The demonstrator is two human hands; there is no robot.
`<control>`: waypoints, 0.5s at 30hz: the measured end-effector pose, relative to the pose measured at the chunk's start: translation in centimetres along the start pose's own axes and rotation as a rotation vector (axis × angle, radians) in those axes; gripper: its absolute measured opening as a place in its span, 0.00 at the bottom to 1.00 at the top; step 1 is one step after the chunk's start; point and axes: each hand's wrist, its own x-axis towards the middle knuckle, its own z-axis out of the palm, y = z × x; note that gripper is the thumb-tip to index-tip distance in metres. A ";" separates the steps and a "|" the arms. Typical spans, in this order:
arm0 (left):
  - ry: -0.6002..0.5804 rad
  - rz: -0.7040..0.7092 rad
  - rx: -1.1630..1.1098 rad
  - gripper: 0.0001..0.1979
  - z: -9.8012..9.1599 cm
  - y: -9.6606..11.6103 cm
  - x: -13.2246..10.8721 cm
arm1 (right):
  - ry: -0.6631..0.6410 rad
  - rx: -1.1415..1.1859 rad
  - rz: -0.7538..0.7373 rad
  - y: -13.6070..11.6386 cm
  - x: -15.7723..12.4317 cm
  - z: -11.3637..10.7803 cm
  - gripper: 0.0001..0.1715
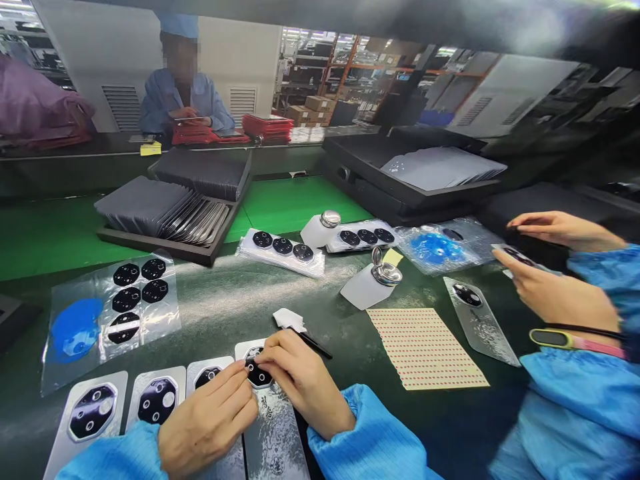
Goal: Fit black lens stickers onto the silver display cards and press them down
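Four silver phone back panels lie in a row at the front edge of the table. At the top of the rightmost panel is a black octagonal camera cover. My left hand pinches the cover's left edge with closed fingertips. From the other side, my right hand has its thumb and fingers pinched together at the cover's upper part. Fingers hide some of the cover. Black octagons also sit on the other panels, such as the leftmost panel; my left hand partly covers the one beside the worked panel.
A black pen and folded white wipe lie beyond my right hand. Around them are a dispenser bottle, a red-dotted sticker sheet, bagged black octagons and a panel tray. A co-worker's hands work at right.
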 end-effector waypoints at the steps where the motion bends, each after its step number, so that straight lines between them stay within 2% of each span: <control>1: -0.001 0.000 0.003 0.16 0.0 0.0 0.0 | 0.006 -0.092 -0.035 -0.1 0.1 0.2 0.09; 5: -0.017 0.001 0.004 0.15 0.0 0.1 0.0 | 0.070 -0.344 -0.138 -0.3 0.2 1.2 0.11; 9: -0.018 0.000 0.019 0.15 0.1 0.1 -0.1 | 0.084 -0.415 -0.224 0.0 0.0 1.8 0.13; 15: -0.026 0.004 -0.010 0.15 0.1 0.0 0.0 | 0.148 -0.344 -0.076 0.4 0.0 1.8 0.07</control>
